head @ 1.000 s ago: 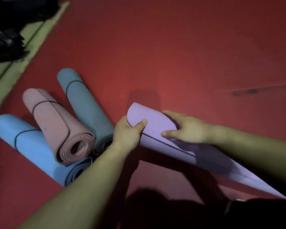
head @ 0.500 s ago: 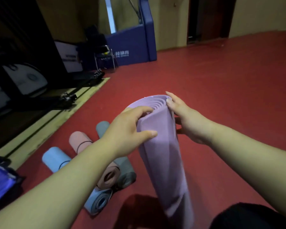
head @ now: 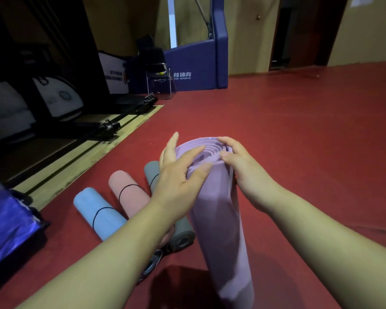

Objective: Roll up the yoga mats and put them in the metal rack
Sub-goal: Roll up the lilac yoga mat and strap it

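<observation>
A rolled purple yoga mat [head: 218, 219] stands on end on the red floor, its spiral top end facing me. My left hand [head: 178, 175] lies against the roll's top left with straight, spread fingers, the thumb on the outer layer and a finger across the spiral. My right hand [head: 239, 166] grips the top right rim, fingers curled over it and thumb on the spiral. To the left, three rolled mats tied with black bands lie side by side: light blue [head: 94, 208], pink [head: 127, 192] and grey-teal [head: 183, 233]. I see no metal rack.
A wooden floor strip [head: 87, 157] borders the red floor [head: 299, 141] on the left, with dark equipment [head: 54, 97] behind it. A blue padded base [head: 194, 70] and a black chair [head: 156, 70] stand at the back wall. A shiny blue bag [head: 7, 224] sits at the left edge.
The purple mat went from lying slanted on the floor to standing on end. My head view rose to show the room. My left hand's fingers have straightened over the roll's top.
</observation>
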A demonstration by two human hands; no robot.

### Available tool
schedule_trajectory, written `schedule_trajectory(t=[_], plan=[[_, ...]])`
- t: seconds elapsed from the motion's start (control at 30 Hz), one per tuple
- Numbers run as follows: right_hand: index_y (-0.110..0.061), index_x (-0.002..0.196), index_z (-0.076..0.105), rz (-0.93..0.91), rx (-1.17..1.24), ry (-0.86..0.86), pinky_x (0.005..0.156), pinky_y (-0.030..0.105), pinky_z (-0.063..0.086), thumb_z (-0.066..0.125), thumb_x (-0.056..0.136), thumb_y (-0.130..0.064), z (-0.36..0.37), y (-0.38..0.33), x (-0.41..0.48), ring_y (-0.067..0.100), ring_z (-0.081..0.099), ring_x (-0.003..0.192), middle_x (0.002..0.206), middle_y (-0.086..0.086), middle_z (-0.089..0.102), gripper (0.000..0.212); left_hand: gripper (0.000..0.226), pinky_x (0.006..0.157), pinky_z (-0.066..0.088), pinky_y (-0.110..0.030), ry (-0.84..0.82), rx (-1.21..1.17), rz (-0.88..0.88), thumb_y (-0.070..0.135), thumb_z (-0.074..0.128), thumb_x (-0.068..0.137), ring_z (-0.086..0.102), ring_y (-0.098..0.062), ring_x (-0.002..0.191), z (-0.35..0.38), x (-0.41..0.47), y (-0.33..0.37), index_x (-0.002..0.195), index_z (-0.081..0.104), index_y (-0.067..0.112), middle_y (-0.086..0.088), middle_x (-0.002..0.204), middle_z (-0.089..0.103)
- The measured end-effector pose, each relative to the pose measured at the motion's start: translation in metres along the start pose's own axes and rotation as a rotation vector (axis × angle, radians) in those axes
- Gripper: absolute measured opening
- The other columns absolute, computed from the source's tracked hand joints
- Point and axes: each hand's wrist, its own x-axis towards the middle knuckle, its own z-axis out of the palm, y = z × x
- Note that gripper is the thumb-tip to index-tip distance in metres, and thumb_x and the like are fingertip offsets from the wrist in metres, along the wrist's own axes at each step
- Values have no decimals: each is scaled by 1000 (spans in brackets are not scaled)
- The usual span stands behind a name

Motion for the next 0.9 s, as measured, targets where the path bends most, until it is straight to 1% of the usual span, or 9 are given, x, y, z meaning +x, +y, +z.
schedule_trajectory(t=[0.13,0.23,0.33,0.47,0.63,0.7,0.77,0.83,0.9], plan=[[-47,108,63,-46,-11,97,112,41,42,59,76,-56,-4,3,7,1,59,119,121,-24,65,34,55,84,16,12,-28,-124,-135,44,64,95,29,8,128,12,9,0,147,48,34,6,168,1],[-40,111,64,-78,-5,131,111,40,44,62,83,-49,-11,6,10,2,60,118,121,-20,66,29,61,83,12,14,-46,-122,-116,48,62,95,26,11,131,18,14,-1,151,43,32,6,167,8],[-39,112,65,-102,-27,153,111,41,44,61,85,-50,-15,9,14,3,60,119,121,-20,67,30,57,90,14,11,-71,-149,-79,53,54,87,27,17,128,21,14,1,143,49,40,9,164,14],[-42,111,63,-94,-15,161,107,30,42,57,86,-52,-6,15,15,-5,57,116,118,-28,64,28,33,81,16,14,-2,-229,-145,41,51,103,23,44,102,28,13,4,136,54,41,8,162,17],[-44,106,61,-94,-12,175,97,21,41,55,84,-51,2,15,15,-11,56,110,114,-31,63,24,61,89,13,12,94,-212,-128,59,38,90,20,36,117,35,8,1,145,48,35,7,164,15],[-44,102,63,-109,-9,197,95,21,41,56,84,-49,-1,16,14,-9,57,109,110,-32,64,20,57,92,16,10,86,-221,-104,64,40,85,24,30,122,35,7,1,136,51,43,8,161,20],[-44,100,63,-118,16,226,94,21,41,56,84,-47,-4,20,12,-7,58,107,106,-33,65,17,43,96,21,6,67,-240,-111,64,44,83,30,13,132,38,8,3,125,50,54,9,159,23],[-41,101,63,-127,48,270,95,22,41,55,84,-44,-8,24,10,-5,59,107,104,-32,65,19,40,106,27,-5,53,-263,-102,65,47,81,34,3,136,43,10,7,120,51,57,9,158,24],[-38,103,63,-136,75,298,99,24,43,55,82,-44,-15,27,8,-3,59,109,106,-29,66,23,39,109,27,-10,34,-277,-87,60,51,83,33,8,135,51,13,10,121,54,54,9,158,24]])
